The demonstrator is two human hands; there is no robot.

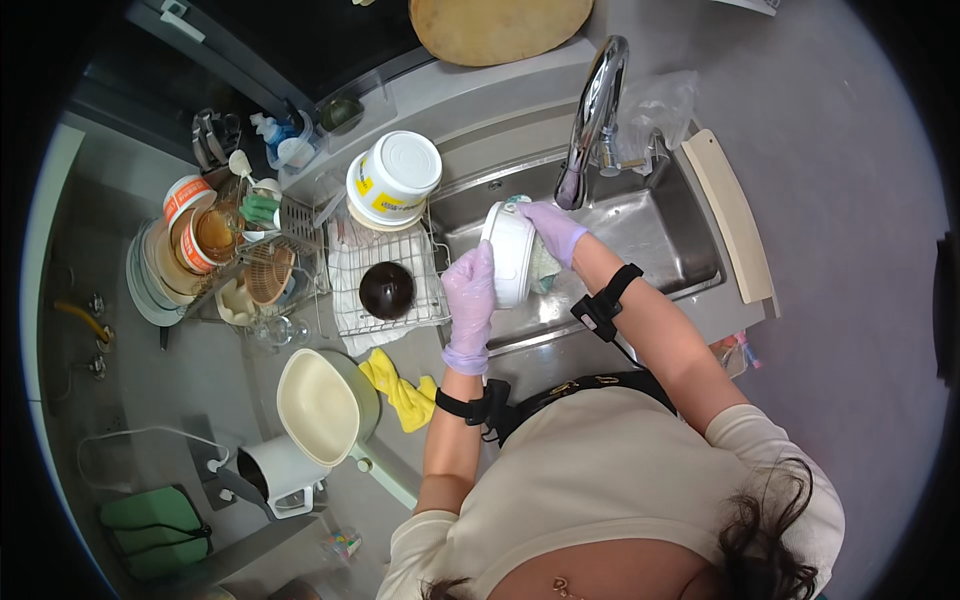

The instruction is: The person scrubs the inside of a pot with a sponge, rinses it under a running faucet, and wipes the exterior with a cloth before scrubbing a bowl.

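My left hand (470,300), in a thin lilac glove, grips the near left side of a white plastic tub (510,259) tilted over the left part of the steel sink (637,255). On the tub's right side is my right hand (551,225), gloved alike, with a pale green and white cloth (543,266) against the tub wall. Part of the cloth is hidden behind the tub and the hand. Just right of my right hand hangs the spout of the chrome faucet (574,184). Whether water runs cannot be told.
Left of the sink, a wire rack (405,326) holds white tubs (397,172) and a dark round object (387,290). Nearer me are a yellow cloth (401,390), a cream-lined pan (322,405) and a white kettle (289,465). A pale board (727,217) lies along the sink's right edge.
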